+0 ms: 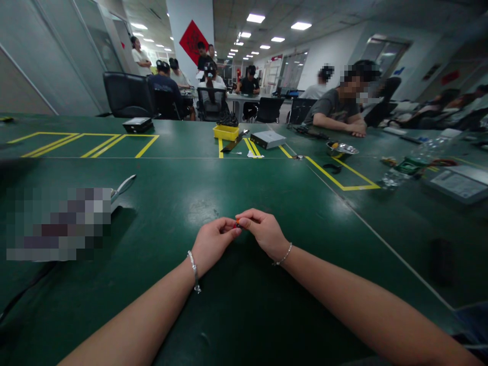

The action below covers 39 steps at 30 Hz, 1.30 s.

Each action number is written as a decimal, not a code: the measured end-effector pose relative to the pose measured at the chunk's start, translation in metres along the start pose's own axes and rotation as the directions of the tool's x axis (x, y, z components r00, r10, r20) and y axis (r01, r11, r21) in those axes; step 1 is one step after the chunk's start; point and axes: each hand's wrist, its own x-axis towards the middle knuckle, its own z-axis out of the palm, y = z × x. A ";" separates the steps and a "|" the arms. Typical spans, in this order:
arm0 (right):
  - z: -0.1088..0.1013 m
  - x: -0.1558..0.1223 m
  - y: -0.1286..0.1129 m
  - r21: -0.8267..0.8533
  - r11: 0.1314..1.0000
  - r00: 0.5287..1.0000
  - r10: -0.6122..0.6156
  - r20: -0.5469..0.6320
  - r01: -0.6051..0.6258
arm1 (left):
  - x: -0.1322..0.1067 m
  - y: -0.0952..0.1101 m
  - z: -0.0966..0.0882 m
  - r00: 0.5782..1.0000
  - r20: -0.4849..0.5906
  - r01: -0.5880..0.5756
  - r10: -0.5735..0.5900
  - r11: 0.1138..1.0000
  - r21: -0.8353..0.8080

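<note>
My left hand (213, 241) and my right hand (267, 234) meet above the middle of the green table (168, 203). Between their fingertips is a tiny item (238, 223) with orange, dark and reddish parts, too small to name. Thumb and forefinger of each hand pinch it, the left from one side and the right from the other. Part of it is hidden by the fingers. Each wrist wears a thin silvery bracelet.
Farther back stand a yellow bin (226, 133) with black cables, a grey metal box (268, 139) and a metal bowl (342, 149). A blurred-out object (61, 223) lies at left. On the right are a clear plastic bottle (434, 145) and a silver box (461, 182). A person (339, 109) leans on the table.
</note>
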 end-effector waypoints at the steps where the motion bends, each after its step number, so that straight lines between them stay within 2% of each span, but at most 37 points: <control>1: 0.000 0.000 -0.001 -0.039 0.999 0.999 -0.035 0.005 0.035 | 0.000 0.001 0.000 1.000 -0.001 0.006 -0.006 1.000 -0.012; 8: -0.004 -0.003 -0.003 -0.289 0.925 0.968 -0.228 0.102 0.248 | -0.001 0.007 -0.004 0.998 -0.044 0.051 -0.055 0.994 -0.094; 13: -0.005 -0.005 -0.007 -0.363 0.862 0.934 -0.303 0.190 0.354 | 0.000 0.006 -0.004 0.997 -0.047 0.051 -0.056 0.992 -0.113; 17: -0.007 -0.006 -0.005 -0.378 0.848 0.926 -0.313 0.210 0.372 | 0.000 0.006 -0.004 0.998 -0.038 0.052 -0.057 0.991 -0.119; 24: -0.008 -0.007 -0.002 -0.389 0.833 0.916 -0.315 0.249 0.393 | 0.001 0.007 -0.006 0.998 0.054 0.024 -0.017 0.991 -0.135; 30: -0.002 -0.011 -0.003 -0.414 0.796 0.890 -0.330 0.314 0.442 | 0.003 0.002 -0.005 0.998 0.055 0.016 -0.002 0.965 -0.263; 35: 0.001 -0.012 0.000 -0.490 0.722 0.872 -0.391 0.293 0.489 | 0.001 0.002 -0.003 0.997 0.079 -0.008 0.020 0.989 -0.149; 39: 0.000 -0.012 0.000 -0.518 0.702 0.873 -0.402 0.277 0.488 | -0.001 0.004 -0.004 0.995 0.084 -0.045 0.053 0.995 -0.093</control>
